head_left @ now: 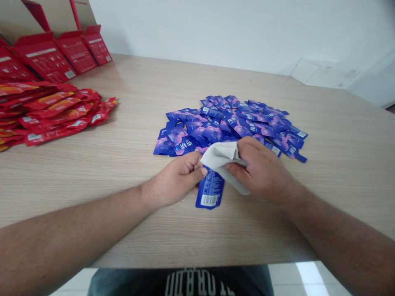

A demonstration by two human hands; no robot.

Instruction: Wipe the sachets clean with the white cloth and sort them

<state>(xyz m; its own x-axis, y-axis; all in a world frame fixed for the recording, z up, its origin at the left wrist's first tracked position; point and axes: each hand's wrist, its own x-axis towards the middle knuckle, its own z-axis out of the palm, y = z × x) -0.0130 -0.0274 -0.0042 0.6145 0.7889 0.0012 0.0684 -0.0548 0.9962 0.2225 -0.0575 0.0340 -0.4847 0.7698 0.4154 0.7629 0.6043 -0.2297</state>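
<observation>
The left hand [175, 179] pinches the top of a blue sachet [210, 191] between thumb and fingers while the right hand [259, 168] presses a folded grey cloth [220, 158] firmly around it, held over the wooden table [92, 197] just before a heap of blue sachets [228, 123]

Bright, even indoor light; faint shadow under right hand [262, 168]; glare on floor tiles [308, 273]; wide-angle bowing toward frame edges.

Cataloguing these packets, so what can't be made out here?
Head view:
- Upper end of the held blue sachet: hidden by the grey cloth, left hand and right hand.
- Small print on the blue sachets: too small to read.
- Red cartons and red packets: cut off by the left edge.
</observation>
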